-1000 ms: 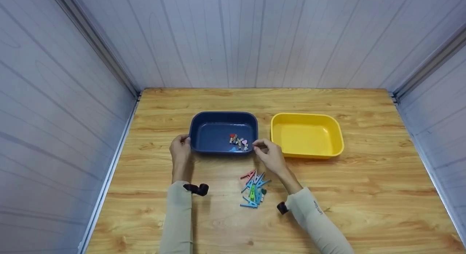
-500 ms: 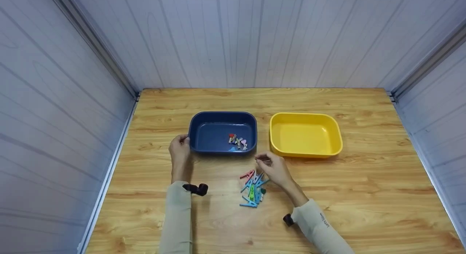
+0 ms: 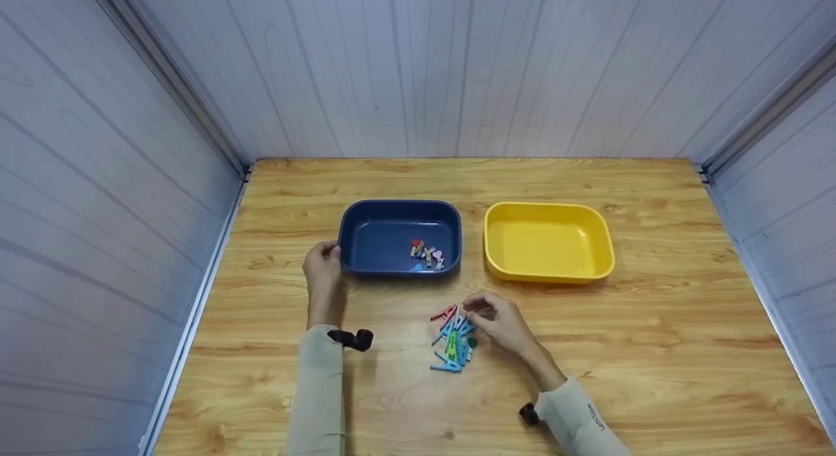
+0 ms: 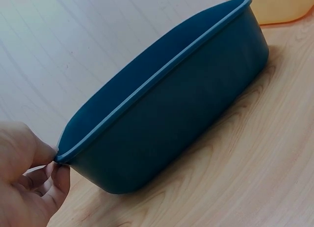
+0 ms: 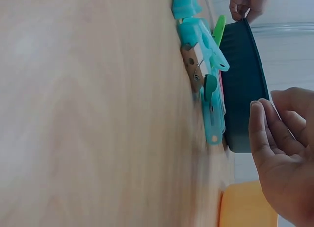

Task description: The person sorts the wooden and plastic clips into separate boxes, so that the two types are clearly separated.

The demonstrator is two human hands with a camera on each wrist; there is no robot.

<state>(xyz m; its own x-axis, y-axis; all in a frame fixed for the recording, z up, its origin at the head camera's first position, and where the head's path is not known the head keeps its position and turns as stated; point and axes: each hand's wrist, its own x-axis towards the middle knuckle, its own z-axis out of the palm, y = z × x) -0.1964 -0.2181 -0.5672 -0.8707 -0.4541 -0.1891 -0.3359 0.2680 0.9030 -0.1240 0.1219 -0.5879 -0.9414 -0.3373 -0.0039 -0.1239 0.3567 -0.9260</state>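
Observation:
My left hand (image 3: 321, 268) pinches the rim at the left end of the dark blue bin (image 3: 398, 274); the left wrist view shows thumb and fingers on that rim (image 4: 147, 87). Small wooden clothespins (image 3: 428, 257) with heart decorations lie inside the bin at its right front. My right hand (image 3: 499, 322) hovers at the upper right of a pile of plastic clothespins (image 3: 452, 345) in blue, green and pink. Its fingers are loosely bent and hold nothing. Among the pile, the right wrist view shows a wooden clothespin (image 5: 192, 67) with a green decoration.
A yellow bin (image 3: 548, 278) stands to the right of the blue one, with a gap between them. Both rest on a wood-grain table (image 3: 659, 351). Pale panelled walls (image 3: 431, 70) enclose the back and both sides.
My right hand has moved from the blue bin's right front corner down toward me, to the clothespin pile. My left hand stays on the bin's rim.

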